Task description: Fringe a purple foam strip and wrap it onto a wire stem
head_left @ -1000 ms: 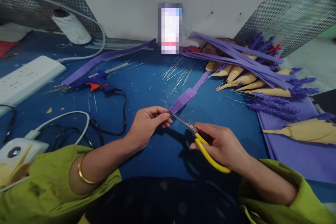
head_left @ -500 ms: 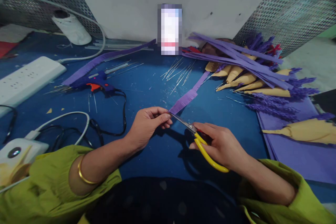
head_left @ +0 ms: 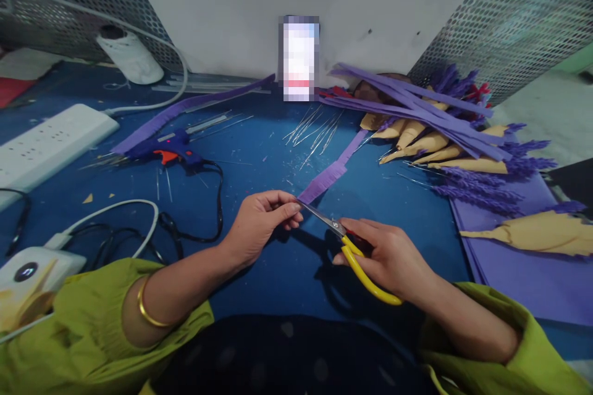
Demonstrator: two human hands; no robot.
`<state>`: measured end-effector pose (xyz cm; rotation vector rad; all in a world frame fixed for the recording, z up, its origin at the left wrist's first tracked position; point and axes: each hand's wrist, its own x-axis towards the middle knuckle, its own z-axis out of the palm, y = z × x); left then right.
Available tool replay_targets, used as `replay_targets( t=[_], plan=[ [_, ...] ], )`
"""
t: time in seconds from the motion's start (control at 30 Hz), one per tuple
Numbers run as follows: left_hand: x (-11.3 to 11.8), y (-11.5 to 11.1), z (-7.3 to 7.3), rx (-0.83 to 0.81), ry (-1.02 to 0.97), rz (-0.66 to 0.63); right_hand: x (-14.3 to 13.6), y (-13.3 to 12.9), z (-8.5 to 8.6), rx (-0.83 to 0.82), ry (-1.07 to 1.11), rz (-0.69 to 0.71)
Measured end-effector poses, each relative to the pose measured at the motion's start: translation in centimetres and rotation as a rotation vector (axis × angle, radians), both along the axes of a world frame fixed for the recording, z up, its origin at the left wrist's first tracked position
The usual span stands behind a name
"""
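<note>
Between thumb and fingers, my left hand (head_left: pixel 269 216) pinches the near end of a purple paper strip (head_left: pixel 323 181). The strip runs up and away to the right over the blue table, and part of its edge looks fringed. Yellow-handled scissors (head_left: pixel 365 268) are in my right hand (head_left: pixel 393 253), with fingers around the handles. Their blades point up and left, and the tips are at the strip's end beside my left fingertips. The blades look nearly closed. My left fingers hide the very end of the strip.
A blue glue gun (head_left: pixel 173 149) with an orange trigger lies left, its black cord curling nearer me. Beyond are thin wires (head_left: pixel 312 129) and a phone (head_left: pixel 299 58). Right are wrapped purple flower stems (head_left: pixel 428 142), purple strips (head_left: pixel 417 105) and purple sheets (head_left: pixel 514 284). A power strip (head_left: pixel 55 145) lies left.
Hands, scissors and strip keep almost the same places. The whole view has shifted slightly, with the phone appearing a little lower.
</note>
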<state>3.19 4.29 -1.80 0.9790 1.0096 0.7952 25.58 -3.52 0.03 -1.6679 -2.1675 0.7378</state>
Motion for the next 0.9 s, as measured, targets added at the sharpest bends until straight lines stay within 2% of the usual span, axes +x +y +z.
replay_targets(
  t=[0.23,0.4,0.57,0.63,0.73,0.83,0.9],
  plan=[
    [0.1,0.0,0.2,-0.017,0.006,0.012,-0.2,0.2,-0.1,-0.054,-0.014,-0.015],
    [0.1,0.1,0.3,-0.052,-0.019,0.102,-0.2,0.5,0.7,-0.04,-0.129,-0.03],
    [0.2,0.2,0.2,-0.027,-0.116,0.2,1.2,0.4,2.4,-0.023,-0.31,0.112],
    [0.2,0.2,0.1,0.006,-0.151,0.216,2.1,0.2,2.8,-0.012,-0.336,0.114],
    [0.2,0.3,-0.2,0.071,-0.16,0.245,3.4,-0.1,2.5,0.003,-0.335,-0.069],
    [0.4,0.3,-0.5,0.154,-0.114,0.228,4.3,0.0,1.1,0.103,-0.42,-0.407],
    [0.6,0.3,-0.7,0.207,-0.072,0.2,4.6,0.3,-0.1,0.137,-0.503,-0.579]
  ],
)
